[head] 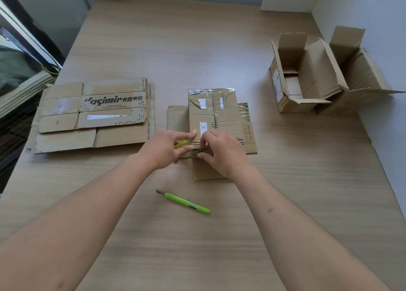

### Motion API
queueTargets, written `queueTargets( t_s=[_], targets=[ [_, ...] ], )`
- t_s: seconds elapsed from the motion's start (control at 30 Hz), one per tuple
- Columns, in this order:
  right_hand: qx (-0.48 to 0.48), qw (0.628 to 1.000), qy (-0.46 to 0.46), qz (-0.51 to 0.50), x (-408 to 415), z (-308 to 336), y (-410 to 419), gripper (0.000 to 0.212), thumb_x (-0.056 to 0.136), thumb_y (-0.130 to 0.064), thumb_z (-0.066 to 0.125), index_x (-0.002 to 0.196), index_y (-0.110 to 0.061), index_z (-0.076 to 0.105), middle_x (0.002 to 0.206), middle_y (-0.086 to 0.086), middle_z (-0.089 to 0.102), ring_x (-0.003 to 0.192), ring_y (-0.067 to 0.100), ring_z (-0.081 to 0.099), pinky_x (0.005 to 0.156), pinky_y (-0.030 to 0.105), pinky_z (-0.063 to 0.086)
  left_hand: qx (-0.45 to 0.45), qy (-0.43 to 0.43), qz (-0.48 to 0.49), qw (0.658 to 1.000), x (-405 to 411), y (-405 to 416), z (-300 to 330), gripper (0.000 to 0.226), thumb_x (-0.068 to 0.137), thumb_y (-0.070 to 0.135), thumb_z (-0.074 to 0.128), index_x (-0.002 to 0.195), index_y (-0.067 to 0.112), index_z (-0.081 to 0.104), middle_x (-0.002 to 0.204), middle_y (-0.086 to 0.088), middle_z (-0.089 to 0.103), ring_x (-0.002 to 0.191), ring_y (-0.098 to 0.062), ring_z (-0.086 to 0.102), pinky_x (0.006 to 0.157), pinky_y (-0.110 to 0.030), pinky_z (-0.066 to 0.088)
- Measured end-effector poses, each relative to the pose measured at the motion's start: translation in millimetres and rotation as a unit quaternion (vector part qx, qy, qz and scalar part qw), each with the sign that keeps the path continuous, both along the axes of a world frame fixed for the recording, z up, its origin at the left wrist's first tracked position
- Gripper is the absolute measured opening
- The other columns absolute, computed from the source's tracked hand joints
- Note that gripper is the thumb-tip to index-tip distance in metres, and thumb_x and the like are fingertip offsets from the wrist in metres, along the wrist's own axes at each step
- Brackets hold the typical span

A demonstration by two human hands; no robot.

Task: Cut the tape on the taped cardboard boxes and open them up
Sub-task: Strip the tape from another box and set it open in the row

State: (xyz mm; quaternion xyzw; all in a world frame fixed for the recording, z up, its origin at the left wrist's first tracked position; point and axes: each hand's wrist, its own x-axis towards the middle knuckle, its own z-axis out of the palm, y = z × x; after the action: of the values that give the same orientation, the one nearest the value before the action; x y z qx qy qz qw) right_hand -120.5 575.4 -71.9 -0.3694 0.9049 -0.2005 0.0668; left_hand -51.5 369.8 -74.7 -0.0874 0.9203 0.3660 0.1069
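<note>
Flattened box (212, 119) long axis away from hands; tape roll (182, 145) gripped by left hand (169, 146), tape end pinched by right hand (222, 152); 1 knife (186, 203) below hands; 2 open boxes (307, 75) far right.

On the table (197, 48), a flattened box (211, 119) lies in the middle, both hands at its near edge. A knife (186, 203) lies nearer still. Flattened cardboard (92, 117) is stacked left; two open boxes (307, 75) stand far right, side by side.

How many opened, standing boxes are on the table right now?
2: one open box at the far right, another open box touching its right side by the wall. Others may sit outside the frame.
</note>
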Motion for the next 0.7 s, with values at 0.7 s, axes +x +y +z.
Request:
queueTargets(
  t_s=[0.7],
  targets=[
    [-0.048, 0.995, -0.055, -0.072, -2, -15, -11, 0.029, 0.08, -0.041, 0.082, 0.077, -0.036, 0.053, 0.073, -0.017, 0.042, 0.082, 0.013, 0.043, 0.075, 0.037, 0.039, -0.033, -0.01, -0.01, 0.999, 29, -42, 1, 0.066, 0.092, 0.069, 0.058, 0.153, 0.055, 0.036, 0.05, 0.004, 0.063, 0.057, 0.0, 0.065, 0.083, -0.034, 0.058]
  ],
)
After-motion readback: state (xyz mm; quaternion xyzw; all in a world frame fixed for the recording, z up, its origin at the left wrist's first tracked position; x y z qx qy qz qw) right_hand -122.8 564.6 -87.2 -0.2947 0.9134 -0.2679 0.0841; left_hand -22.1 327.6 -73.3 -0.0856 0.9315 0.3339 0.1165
